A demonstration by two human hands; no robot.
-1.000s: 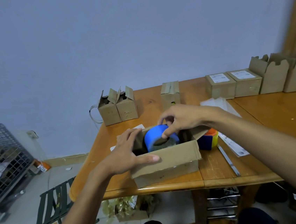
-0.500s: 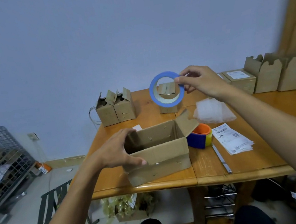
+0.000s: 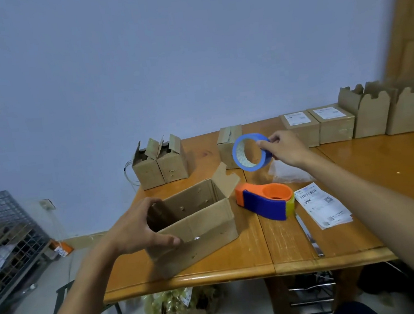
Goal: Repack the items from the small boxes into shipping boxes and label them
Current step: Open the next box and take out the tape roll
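An open cardboard box (image 3: 205, 223) sits near the table's front edge, and my left hand (image 3: 138, 228) grips its left end, thumb along the front wall. My right hand (image 3: 285, 148) pinches a blue tape roll (image 3: 251, 155) by its rim and holds it upright in the air, beyond the box and over the table. An orange and blue tape dispenser (image 3: 267, 201) lies just right of the box. A small stack of shipping labels (image 3: 322, 204) lies to the dispenser's right.
Two open small boxes (image 3: 159, 163) stand at the back left, one closed small box (image 3: 227, 144) behind the roll. Two labelled boxes (image 3: 319, 127) and open cartons (image 3: 385, 112) line the back right. A clear plastic bag (image 3: 288, 174) and a metal blade (image 3: 310, 238) lie on the table (image 3: 299, 246).
My right hand lifted the blue tape roll out of the box and now holds it lower and further right. My left hand stayed on the box, which turned slightly.
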